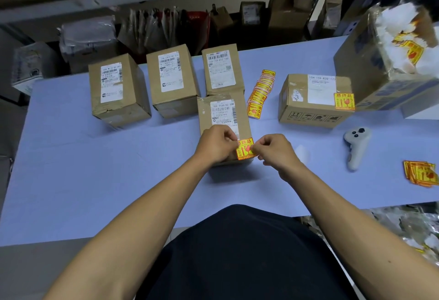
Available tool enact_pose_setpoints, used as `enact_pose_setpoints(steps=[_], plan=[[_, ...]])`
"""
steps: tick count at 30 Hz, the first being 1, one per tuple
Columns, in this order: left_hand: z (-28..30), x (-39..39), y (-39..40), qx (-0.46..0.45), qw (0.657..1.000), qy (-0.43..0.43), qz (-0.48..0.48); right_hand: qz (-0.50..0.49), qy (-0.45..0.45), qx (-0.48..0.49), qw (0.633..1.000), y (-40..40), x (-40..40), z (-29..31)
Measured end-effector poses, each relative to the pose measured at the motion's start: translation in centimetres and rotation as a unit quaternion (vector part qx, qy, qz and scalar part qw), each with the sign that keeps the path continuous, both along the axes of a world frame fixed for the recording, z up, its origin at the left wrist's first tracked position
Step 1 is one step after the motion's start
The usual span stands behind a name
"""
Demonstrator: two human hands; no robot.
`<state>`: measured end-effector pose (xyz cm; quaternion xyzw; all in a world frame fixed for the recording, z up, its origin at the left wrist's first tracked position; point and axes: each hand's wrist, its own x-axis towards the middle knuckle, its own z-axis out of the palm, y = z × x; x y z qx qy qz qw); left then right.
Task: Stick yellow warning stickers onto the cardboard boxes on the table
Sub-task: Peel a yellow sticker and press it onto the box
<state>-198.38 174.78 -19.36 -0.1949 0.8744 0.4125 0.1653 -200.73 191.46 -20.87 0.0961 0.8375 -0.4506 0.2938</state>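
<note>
Left hand (217, 144) and right hand (273, 151) both curled, fingertips pinching opposite edges of one yellow warning sticker (245, 148), left on its left edge, right on its right. Sticker printed in red with Chinese characters, a broken-glass pictogram and an upward arrow; held over the near right corner of the nearest cardboard box (224, 128), whether already stuck down cannot be told. On that box, a white shipping label reading roughly "100 5130-00 008" above a barcode. Just behind and touching it, a second box (223, 71) with a label reading "159-159-K02-160". To the left, two more upright boxes, the middle box (172, 81) and the left box (118, 89), each with white barcoded labels too small to read. Right of the hands, a fanned strip of spare stickers (260, 93) lying on the pale blue table (95, 169). Further right, a low box (313, 100) marked "15H-159-K02-170", already bearing a yellow sticker on its top right corner, handling symbols printed along its side. Near it, a white handheld controller (356, 146). At the right table edge, another stack of stickers (419, 173).
</note>
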Motion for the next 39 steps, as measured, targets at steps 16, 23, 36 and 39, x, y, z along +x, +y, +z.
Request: enact_pose_setpoints(steps=[16, 23, 36, 39], plan=[[-0.8, -0.7, 0.4, -0.069, 0.996, 0.014, -0.056, 0.053, 0.032, 0.105, 0.993, -0.2, -0.5, -0.8], [-1.0, -0.5, 0.5, -0.067, 0.995, 0.031, -0.069, 0.047, 0.019, 0.089, 0.995, -0.2, -0.4, -1.0], [-3.5, 2.4, -2.9, -0.300, 0.931, 0.137, -0.156, 0.060, 0.019, 0.033, 0.997, -1.5, 0.0, -2.4], [-4.4, 3.3, -3.4, -0.255, 0.954, 0.068, -0.143, 0.078, 0.055, 0.044, 0.995, -3.1, 0.1, -3.3]])
